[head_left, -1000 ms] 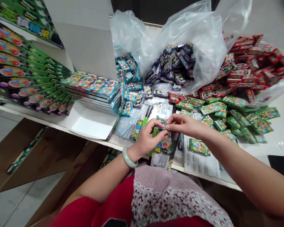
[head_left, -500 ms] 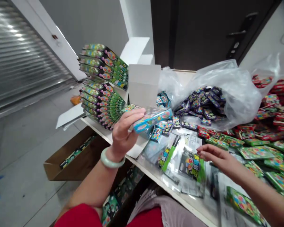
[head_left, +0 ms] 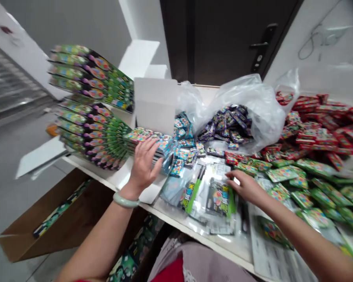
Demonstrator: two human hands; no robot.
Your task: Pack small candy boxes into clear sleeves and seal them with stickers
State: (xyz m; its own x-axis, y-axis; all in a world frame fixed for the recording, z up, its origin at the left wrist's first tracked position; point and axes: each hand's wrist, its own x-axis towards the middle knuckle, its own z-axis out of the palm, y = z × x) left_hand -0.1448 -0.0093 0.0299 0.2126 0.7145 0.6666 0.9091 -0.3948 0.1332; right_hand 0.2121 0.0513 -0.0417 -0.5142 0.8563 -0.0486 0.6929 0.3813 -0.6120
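My left hand point(head_left: 145, 164), with a pale green bangle on its wrist, lies over an open white box point(head_left: 155, 105). Its fingers are spread on the colourful packets point(head_left: 141, 135) inside, some in clear wrapping with blue edges. My right hand point(head_left: 244, 186) is over flat clear pouches on the table, its fingers slightly curled and apart, holding nothing that I can see. Under its fingertips lies a clear pouch point(head_left: 219, 199) with a black and green printed label. A second such pouch point(head_left: 190, 194) is beside it. Small blue packets point(head_left: 178, 166) lie between the box and the pouches.
Green display boxes point(head_left: 106, 133) are stacked at the left. Purple packets point(head_left: 229, 123) spill from a clear plastic bag point(head_left: 261, 98). Red packets point(head_left: 320, 129) and green packets point(head_left: 320, 192) are heaped at the right. A cardboard carton point(head_left: 50, 211) stands below the table's left edge.
My left hand has lowered the blue-edged, clear-wrapped packet into the white box and its fingers have spread. My right hand stays by the pouches. The view has turned to the right.
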